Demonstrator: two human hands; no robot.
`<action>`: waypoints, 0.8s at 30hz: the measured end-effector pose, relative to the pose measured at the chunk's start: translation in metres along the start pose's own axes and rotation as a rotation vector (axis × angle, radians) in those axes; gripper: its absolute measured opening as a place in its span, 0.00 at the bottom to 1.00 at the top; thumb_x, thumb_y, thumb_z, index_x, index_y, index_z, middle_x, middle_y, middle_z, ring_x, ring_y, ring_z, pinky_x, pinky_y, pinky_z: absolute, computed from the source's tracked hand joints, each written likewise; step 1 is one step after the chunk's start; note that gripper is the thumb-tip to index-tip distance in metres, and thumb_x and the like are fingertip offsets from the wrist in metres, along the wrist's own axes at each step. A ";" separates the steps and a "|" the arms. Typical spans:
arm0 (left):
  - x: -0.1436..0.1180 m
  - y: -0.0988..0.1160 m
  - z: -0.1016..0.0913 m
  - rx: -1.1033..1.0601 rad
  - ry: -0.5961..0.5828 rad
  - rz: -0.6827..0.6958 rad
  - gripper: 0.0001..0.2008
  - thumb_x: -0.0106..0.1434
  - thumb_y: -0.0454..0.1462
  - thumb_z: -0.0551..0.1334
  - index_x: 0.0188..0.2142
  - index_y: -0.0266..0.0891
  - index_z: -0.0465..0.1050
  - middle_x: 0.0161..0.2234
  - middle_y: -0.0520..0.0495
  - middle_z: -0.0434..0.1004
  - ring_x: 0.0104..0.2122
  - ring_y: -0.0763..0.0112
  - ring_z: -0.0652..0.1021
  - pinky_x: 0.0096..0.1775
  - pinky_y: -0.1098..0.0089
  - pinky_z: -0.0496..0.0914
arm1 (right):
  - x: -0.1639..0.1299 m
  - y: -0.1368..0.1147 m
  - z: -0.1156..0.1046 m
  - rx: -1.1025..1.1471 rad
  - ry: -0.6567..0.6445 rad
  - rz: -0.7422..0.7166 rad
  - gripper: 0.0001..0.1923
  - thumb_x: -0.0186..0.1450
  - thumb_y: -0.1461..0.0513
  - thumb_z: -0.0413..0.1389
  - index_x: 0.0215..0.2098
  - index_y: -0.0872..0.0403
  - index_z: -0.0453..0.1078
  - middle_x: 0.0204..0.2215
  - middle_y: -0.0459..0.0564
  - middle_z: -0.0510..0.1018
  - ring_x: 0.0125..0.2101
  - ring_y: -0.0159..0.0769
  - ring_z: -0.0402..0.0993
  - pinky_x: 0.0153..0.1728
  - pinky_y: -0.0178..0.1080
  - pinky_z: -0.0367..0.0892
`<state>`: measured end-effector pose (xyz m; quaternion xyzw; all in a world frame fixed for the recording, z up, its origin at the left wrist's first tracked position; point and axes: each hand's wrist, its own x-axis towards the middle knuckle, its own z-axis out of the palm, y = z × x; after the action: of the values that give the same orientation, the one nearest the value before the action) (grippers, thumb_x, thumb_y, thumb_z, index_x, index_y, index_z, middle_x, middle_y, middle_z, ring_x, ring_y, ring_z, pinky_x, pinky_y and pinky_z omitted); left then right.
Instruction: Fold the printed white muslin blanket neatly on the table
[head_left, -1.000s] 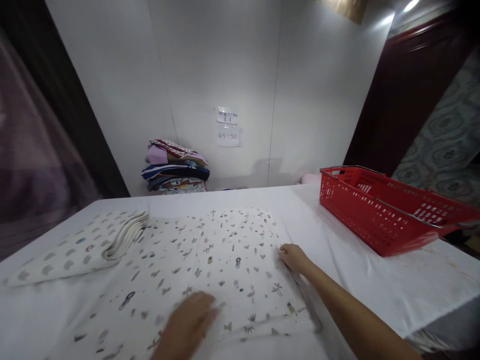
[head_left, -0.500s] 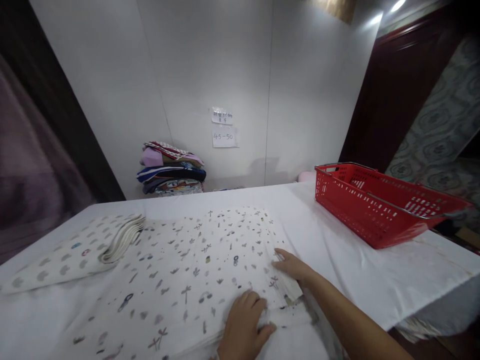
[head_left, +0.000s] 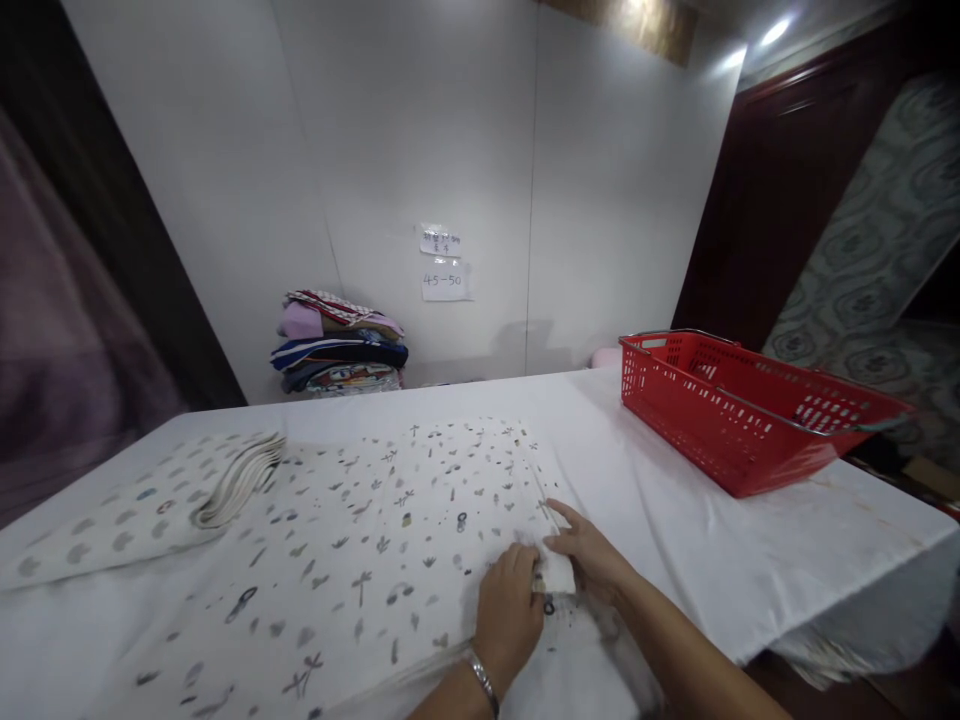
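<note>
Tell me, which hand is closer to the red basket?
Right. The right hand lies on the printed cloth on the side toward the basket; the left hand is beside it, farther away.

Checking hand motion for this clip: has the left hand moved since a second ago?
Yes. The left hand has slid right across the printed cloth, toward the red basket, meeting the right hand.
</note>
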<state>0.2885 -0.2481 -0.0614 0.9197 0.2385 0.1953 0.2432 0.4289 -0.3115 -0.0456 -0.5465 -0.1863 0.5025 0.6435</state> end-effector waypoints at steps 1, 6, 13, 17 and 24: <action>0.002 0.000 -0.001 -0.013 -0.009 0.001 0.18 0.51 0.27 0.52 0.41 0.39 0.65 0.38 0.48 0.69 0.40 0.67 0.68 0.42 0.66 0.62 | 0.004 0.001 -0.003 -0.019 0.006 0.020 0.43 0.48 0.61 0.61 0.58 0.49 0.49 0.27 0.44 0.74 0.24 0.31 0.70 0.27 0.34 0.65; 0.001 -0.001 -0.008 -0.040 -0.020 0.041 0.19 0.52 0.26 0.50 0.42 0.41 0.65 0.40 0.48 0.70 0.41 0.67 0.69 0.41 0.67 0.63 | 0.047 0.001 -0.010 -0.013 0.054 0.069 0.42 0.52 0.61 0.58 0.61 0.51 0.43 0.34 0.49 0.74 0.27 0.33 0.71 0.29 0.37 0.67; -0.009 -0.006 -0.004 -0.054 -0.071 0.152 0.18 0.49 0.26 0.50 0.38 0.42 0.65 0.35 0.48 0.71 0.36 0.67 0.70 0.37 0.68 0.64 | 0.134 -0.019 0.007 -0.027 0.090 0.039 0.44 0.52 0.65 0.55 0.62 0.57 0.38 0.43 0.57 0.72 0.32 0.36 0.73 0.34 0.39 0.68; -0.003 -0.012 0.004 -0.045 -0.144 0.167 0.19 0.45 0.26 0.51 0.37 0.41 0.65 0.35 0.48 0.71 0.36 0.67 0.70 0.36 0.68 0.64 | 0.177 -0.032 0.007 -0.065 0.188 0.022 0.44 0.51 0.67 0.54 0.62 0.58 0.40 0.45 0.58 0.70 0.32 0.35 0.73 0.30 0.36 0.68; 0.019 -0.003 0.014 -0.001 -0.290 0.246 0.21 0.44 0.26 0.53 0.39 0.41 0.65 0.36 0.48 0.70 0.37 0.67 0.69 0.35 0.69 0.63 | 0.186 -0.049 -0.029 -0.159 0.387 -0.136 0.39 0.50 0.66 0.55 0.60 0.53 0.50 0.40 0.51 0.73 0.31 0.31 0.71 0.31 0.32 0.66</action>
<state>0.3092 -0.2408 -0.0698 0.9603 0.0864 0.0891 0.2499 0.5528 -0.1632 -0.0696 -0.6680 -0.1347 0.3272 0.6547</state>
